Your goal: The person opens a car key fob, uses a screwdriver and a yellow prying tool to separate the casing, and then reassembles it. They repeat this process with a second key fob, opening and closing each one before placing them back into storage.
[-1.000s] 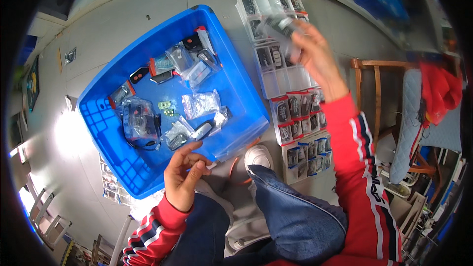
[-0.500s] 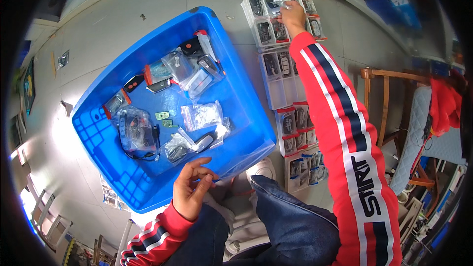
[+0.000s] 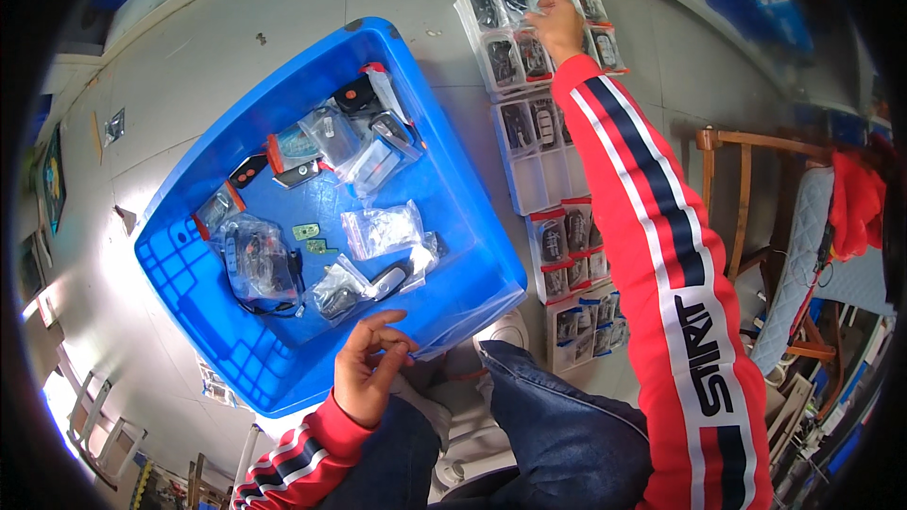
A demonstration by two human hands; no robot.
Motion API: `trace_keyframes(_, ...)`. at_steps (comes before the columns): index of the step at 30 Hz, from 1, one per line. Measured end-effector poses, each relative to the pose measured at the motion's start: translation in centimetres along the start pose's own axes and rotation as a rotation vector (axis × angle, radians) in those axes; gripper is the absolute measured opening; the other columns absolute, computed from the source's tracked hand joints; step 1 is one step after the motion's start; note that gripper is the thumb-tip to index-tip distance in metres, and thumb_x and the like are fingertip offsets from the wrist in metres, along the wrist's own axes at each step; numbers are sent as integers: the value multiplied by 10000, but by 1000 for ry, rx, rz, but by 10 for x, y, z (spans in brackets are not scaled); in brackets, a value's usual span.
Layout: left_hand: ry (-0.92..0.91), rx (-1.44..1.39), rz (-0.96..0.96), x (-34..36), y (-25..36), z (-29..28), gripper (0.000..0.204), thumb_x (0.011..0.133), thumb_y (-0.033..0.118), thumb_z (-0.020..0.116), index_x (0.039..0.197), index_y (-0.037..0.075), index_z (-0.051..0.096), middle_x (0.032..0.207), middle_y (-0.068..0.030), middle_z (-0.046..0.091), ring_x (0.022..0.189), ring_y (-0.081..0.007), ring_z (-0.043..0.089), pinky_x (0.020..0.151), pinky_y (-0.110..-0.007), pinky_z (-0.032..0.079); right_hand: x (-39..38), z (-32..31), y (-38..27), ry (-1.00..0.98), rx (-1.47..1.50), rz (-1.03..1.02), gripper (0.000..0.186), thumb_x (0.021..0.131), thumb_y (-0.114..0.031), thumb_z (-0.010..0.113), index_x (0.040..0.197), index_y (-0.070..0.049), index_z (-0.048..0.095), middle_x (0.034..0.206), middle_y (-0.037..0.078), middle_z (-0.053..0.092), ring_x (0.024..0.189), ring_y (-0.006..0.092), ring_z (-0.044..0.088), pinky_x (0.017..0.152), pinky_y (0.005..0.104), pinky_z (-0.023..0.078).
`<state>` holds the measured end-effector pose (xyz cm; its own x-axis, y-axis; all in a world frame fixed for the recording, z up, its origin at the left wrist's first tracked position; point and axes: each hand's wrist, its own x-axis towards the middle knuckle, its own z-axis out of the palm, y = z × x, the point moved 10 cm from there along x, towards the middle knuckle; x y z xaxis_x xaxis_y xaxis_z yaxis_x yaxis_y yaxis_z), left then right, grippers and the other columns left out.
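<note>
My right hand (image 3: 557, 26) reaches out to a white compartment tray (image 3: 488, 81) on the floor at the far right. Its fingertips pinch a clear plastic bag over a far compartment, next to a black key fob (image 3: 515, 0). The fingers partly hide that bag. My left hand (image 3: 370, 368) hovers at the near edge of a blue plastic bin (image 3: 444, 194), fingers curled and thumb pressed against a fingertip. Whatever that pinch holds is too small to make out. Inside the bin lie bagged key fobs (image 3: 260, 260), a clear bag (image 3: 383, 229) and small green circuit boards (image 3: 307, 232).
More compartment trays with bagged fobs, among them a half-filled one (image 3: 543, 179) and one with red-edged bags (image 3: 565, 244), run toward me along the right. A wooden chair (image 3: 707, 165) stands further right. My knees are below the bin's near edge.
My right hand has shifted slightly left over the tray's far compartments. The left hand has barely moved; its thumb and fingertip stay together. The whole view has tilted a little.
</note>
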<state>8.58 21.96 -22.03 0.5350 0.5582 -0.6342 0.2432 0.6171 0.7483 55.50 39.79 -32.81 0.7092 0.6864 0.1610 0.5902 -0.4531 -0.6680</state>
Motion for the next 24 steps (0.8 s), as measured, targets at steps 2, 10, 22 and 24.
trace_keyframes(2,-5,4,4,0,0,1,317,821,-35,492,1134,-4,454,838,-72,589,713,-111,553,654,-215,445,0,-2,-8,-36,-87,-61,331,595,-213,746,849,-43,620,813,132,642,788,292,616,719,348,478)
trace_keyframes(10,18,7,-27,2,0,0,301,807,-64,495,1104,-28,465,812,-90,585,699,-138,552,658,-244,450,8,18,13,-400,-207,230,410,610,-333,745,891,-48,655,878,151,641,837,293,616,747,341,482)
trace_keyframes(22,64,13,32,-5,7,-10,287,814,-37,503,1100,-11,484,830,-85,594,720,-114,552,651,-226,451,4,15,12,-436,24,409,465,660,-420,713,839,-3,611,789,85,575,636,147,546,545,270,473)
trace_keyframes(24,86,7,-5,-6,2,-13,256,815,-33,503,1071,-22,498,810,-89,590,703,-129,551,654,-238,451,4,13,13,-376,35,468,403,676,-426,705,742,-53,565,648,4,475,591,113,449,551,257,430)
